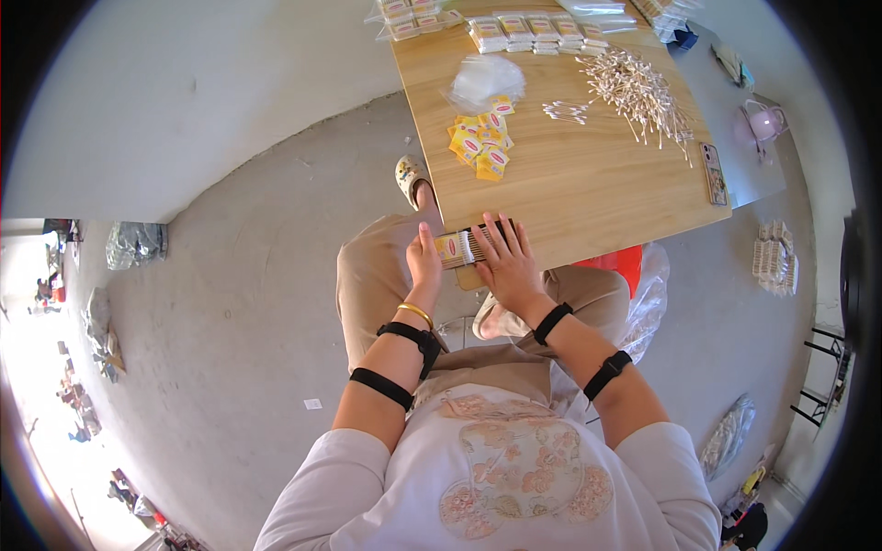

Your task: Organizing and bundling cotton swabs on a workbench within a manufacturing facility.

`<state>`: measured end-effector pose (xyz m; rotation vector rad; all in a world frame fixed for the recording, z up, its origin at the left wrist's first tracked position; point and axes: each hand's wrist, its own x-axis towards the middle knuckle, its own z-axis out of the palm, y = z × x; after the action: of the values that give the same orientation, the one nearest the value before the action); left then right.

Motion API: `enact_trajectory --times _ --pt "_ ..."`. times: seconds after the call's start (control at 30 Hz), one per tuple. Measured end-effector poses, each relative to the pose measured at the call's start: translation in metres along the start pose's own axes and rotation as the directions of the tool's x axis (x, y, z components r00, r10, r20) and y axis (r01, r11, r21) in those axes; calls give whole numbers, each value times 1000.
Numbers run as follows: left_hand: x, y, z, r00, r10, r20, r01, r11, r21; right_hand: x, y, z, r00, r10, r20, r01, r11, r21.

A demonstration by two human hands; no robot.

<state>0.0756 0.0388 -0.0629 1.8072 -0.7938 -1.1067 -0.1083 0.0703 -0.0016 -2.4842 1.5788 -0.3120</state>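
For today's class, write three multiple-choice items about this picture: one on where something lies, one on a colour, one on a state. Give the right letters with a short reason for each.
1. Where does the loose heap of cotton swabs lie?
A. on the floor
B. on the wooden table, far right part
C. in the person's lap

2. What colour are the small sachets piled mid-table?
A. yellow
B. blue
C. black

3. What are the left hand and right hand doing?
A. hanging free
B. both pressed on a small packet at the table's near edge
C. holding the phone

Answers: 1 B, the heap rests on the tabletop; 2 A, they are yellow with red marks; 3 B, fingers of both lie on the packet.
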Motion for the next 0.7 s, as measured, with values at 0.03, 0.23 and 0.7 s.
enact_trajectory --times 0.03,0.23,0.7 --pt "-2 3 1 1000 0 5 0 1000 1 1 -3 2 1000 13 5 -13 1000 -4" --pt "-5 13 -8 997 69 30 -74 973 221 -2 18 -5 999 49 -16 -47 992 115" --pt "-19 10 -15 953 295 -63 -255 900 352 -6 10 -8 996 73 48 -69 995 -76"
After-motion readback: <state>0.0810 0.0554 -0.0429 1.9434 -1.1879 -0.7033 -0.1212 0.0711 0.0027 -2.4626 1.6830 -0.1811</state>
